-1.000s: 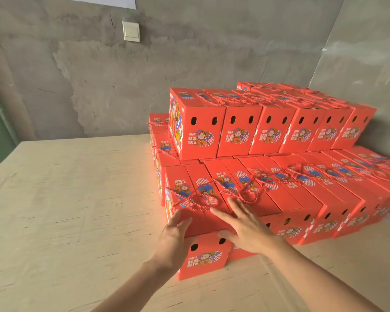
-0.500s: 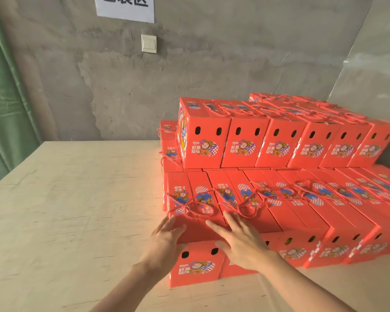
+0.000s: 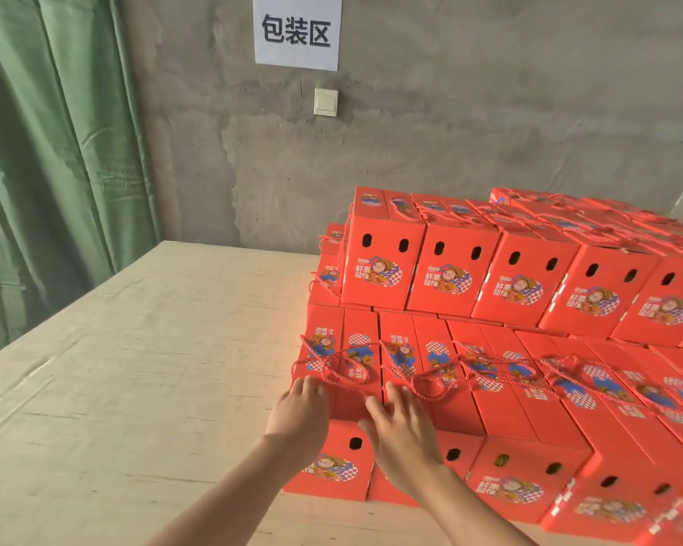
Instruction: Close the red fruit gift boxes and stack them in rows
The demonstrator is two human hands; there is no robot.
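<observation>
Red fruit gift boxes with cartoon labels and red rope handles stand in rows on a plywood table (image 3: 143, 368). The front row's leftmost box (image 3: 342, 465) is closed, its handle (image 3: 332, 364) lying on the lid. My left hand (image 3: 298, 413) rests flat on the near left part of that lid, fingers straight. My right hand (image 3: 401, 423) lies flat over the seam between this box and its right neighbour (image 3: 434, 372). A second tier of boxes (image 3: 454, 269) sits behind, on top of a lower layer.
A bare concrete wall (image 3: 450, 124) with a light switch (image 3: 325, 102) and a white paper sign (image 3: 296, 31) stands behind the stack. A green curtain (image 3: 52, 151) hangs at the left. The table's left half is bare plywood.
The camera has tilted upward, bringing the sign and curtain into view. Both hands stay flat on the front left box, having slid slightly forward along the lid.
</observation>
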